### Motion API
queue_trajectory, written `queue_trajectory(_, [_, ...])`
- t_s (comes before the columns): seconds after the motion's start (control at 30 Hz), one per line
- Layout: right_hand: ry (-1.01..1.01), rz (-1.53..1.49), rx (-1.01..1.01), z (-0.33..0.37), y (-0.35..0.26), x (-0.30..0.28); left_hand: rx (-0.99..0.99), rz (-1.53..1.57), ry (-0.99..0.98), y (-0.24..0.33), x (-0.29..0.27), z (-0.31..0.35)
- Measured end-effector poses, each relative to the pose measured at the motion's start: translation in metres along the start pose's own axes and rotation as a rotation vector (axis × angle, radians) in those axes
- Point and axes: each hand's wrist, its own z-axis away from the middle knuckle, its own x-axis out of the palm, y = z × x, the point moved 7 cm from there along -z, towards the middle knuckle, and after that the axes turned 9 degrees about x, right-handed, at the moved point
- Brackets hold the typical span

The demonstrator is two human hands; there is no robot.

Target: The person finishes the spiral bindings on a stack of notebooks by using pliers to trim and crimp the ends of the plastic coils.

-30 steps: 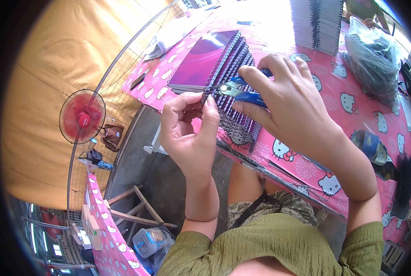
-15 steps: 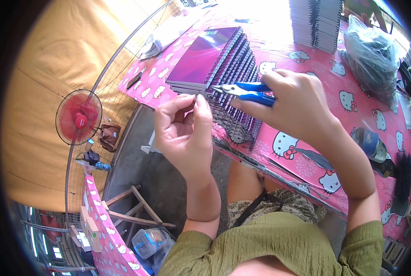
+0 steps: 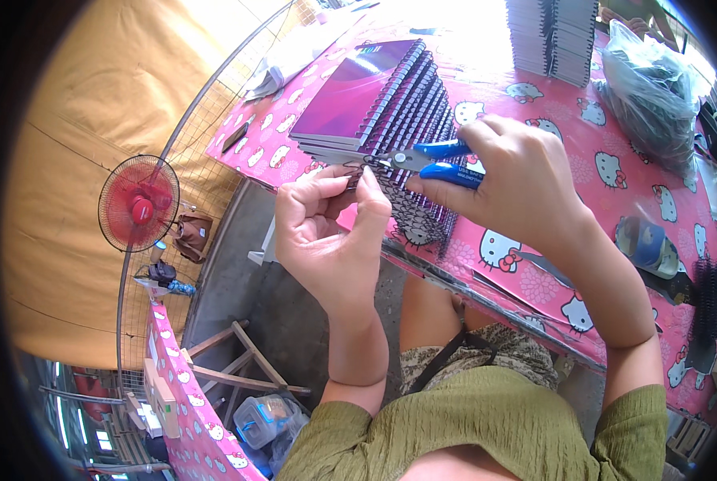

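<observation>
My right hand [image 3: 523,172] is wrapped round the blue handles of small cutting pliers [image 3: 443,170]. Their metal jaws point left and meet the lower corner of a stack of spiral-bound notebooks [image 3: 354,88] with purple-pink covers. Dark wire coils run along the stack's right side. Just below the jaws, my left hand [image 3: 326,232] pinches thumb and forefinger together by the coil ends. Something small and dark shows between those fingertips, too small to name.
The table [image 3: 527,220] has a pink cat-print cover. Farther back stand more spiral-bound stacks [image 3: 551,40], with a clear plastic bag [image 3: 647,100] of dark contents at the right. A roll of tape [image 3: 651,248] and a black brush-like coil bundle [image 3: 705,305] lie nearer. A red fan [image 3: 139,204] stands left.
My left hand has shifted slightly right and stays pinched. The pliers have moved a little right, and their jaws, apart from the coils before, now overlap the coil ends.
</observation>
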Motion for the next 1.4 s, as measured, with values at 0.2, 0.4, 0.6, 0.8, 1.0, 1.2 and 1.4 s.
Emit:
queue_trajectory(0.2, [-0.114, -0.019, 0.111, 0.008, 0.006, 0.003, -0.241, 0.510, 0.251, -0.039, -0.015, 0.005])
queue_trajectory(0.4, [0.091, 0.002, -0.046, 0.015, 0.002, -0.002, -0.663, 1.047, 0.249, -0.056, -0.012, 0.016])
queue_trajectory(0.6, [0.058, -0.004, -0.029, 0.009, -0.005, 0.003, -0.405, 0.396, 0.064, -0.035, 0.000, 0.016])
queue_trajectory(0.8, [-0.121, -0.036, 0.095, 0.012, 0.008, 0.013, -0.371, 0.328, 0.107, -0.029, -0.004, 0.014])
queue_trajectory(1.0, [0.153, -0.018, -0.056, 0.018, 0.005, 0.000, -0.355, 0.242, 0.033, -0.028, 0.003, 0.015])
queue_trajectory(1.2, [-0.320, -0.031, 0.206, 0.009, 0.011, 0.025, -0.285, 0.176, 0.022, -0.032, -0.003, 0.015])
queue_trajectory(1.4, [0.235, -0.021, -0.129, 0.022, 0.009, 0.004, -0.483, 0.271, 0.124, -0.033, -0.004, 0.022])
